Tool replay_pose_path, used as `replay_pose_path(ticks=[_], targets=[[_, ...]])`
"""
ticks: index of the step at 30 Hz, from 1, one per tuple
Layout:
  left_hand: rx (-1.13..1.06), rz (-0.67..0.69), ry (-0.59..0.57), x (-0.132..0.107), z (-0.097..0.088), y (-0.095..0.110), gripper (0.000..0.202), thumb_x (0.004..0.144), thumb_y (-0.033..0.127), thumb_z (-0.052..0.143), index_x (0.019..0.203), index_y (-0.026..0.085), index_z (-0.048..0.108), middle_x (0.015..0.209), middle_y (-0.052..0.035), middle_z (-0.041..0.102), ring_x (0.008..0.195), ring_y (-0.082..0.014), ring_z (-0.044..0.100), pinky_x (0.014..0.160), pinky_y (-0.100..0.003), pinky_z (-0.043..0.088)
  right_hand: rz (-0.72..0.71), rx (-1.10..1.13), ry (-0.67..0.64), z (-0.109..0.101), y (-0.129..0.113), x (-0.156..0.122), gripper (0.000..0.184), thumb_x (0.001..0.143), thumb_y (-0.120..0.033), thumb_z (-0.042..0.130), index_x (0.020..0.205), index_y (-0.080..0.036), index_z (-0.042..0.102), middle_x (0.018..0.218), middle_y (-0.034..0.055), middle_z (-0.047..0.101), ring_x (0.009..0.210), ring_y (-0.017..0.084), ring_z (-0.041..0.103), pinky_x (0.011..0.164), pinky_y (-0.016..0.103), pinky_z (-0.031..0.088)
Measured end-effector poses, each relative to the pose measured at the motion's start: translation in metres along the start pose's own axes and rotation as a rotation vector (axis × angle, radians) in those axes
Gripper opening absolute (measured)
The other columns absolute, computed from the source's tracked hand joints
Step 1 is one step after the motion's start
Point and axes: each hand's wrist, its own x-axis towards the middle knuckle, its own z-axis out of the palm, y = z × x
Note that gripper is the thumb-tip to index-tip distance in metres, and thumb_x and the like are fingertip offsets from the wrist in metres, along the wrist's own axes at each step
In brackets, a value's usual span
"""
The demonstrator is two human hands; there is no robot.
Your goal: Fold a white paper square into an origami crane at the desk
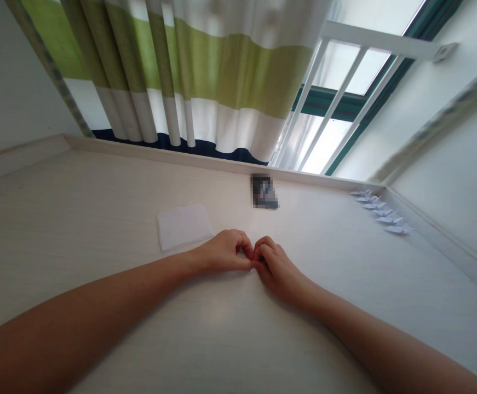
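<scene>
My left hand (228, 251) and my right hand (274, 264) meet at the middle of the pale tabletop, fingertips pinched together. Between them is a small piece of folded white paper (251, 270), mostly hidden by the fingers, with only a tip showing below. A ring sits on a finger of my left hand. Just behind the left wrist lies a stack of white paper sheets (184, 226), flat on the surface.
A dark rectangular item (264, 191), blurred out, lies near the back edge. Several folded white paper cranes (386, 214) stand in a row at the far right by the low rim. Behind are a green and white curtain (205, 71) and a white railing (340, 93).
</scene>
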Motion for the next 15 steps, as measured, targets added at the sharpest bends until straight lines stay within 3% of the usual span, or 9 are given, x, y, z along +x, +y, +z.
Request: replay_pose_path(ticks=[15], targets=[[0.0, 0.004, -0.002, -0.0007, -0.0002, 0.0001, 0.018, 0.06, 0.031, 0.063, 0.069, 0.016, 0.061, 0.073, 0.0015, 0.056, 0.065, -0.0111, 0.049, 0.058, -0.02, 0.038, 0.012, 0.063, 0.015, 0.0007, 0.0023, 0.0011, 0.011, 0.072, -0.007, 0.043, 0.07, -0.018, 0.042, 0.081, 0.0044, 0.046, 0.074, 0.015, 0.044, 0.069, 0.032, 0.038]])
